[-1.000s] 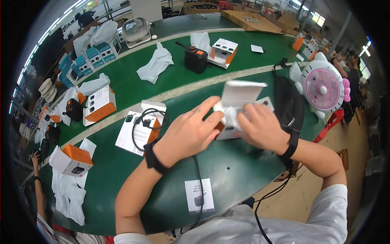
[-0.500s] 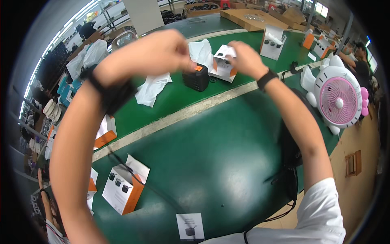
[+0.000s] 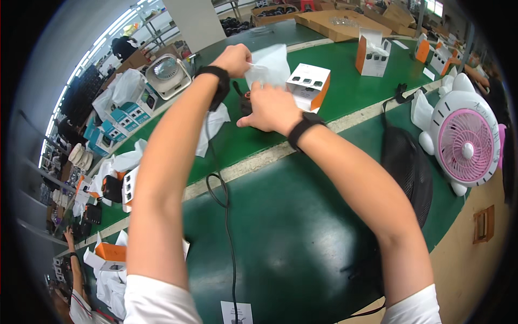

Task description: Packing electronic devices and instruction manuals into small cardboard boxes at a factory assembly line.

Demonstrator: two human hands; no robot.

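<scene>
My left hand [image 3: 235,60] is closed, its fingertips pinching the edge of a thin white plastic bag [image 3: 274,60] that stands up from the green table. Nearer to me, my right hand [image 3: 271,108] is wrapped over a small black device [image 3: 245,105] with orange buttons on top, hiding most of it. A dark strap or loop shows at the device's left side. Just right of that hand stands a white and orange carton [image 3: 312,80] with pictures of black devices on it. Another white bag [image 3: 217,123] lies crumpled beside my left forearm.
A black cable [image 3: 227,237] runs over the near table to a printed leaflet [image 3: 236,312]. On the right are a black mesh bag [image 3: 407,167] and a pink-white fan [image 3: 465,143]. Another carton [image 3: 372,54] stands farther back. A co-worker's arm [image 3: 75,264] shows far left.
My right hand has left the carton and moved left onto the black device. My left hand has moved from above the device to the white bag's edge. The view has shifted leftward.
</scene>
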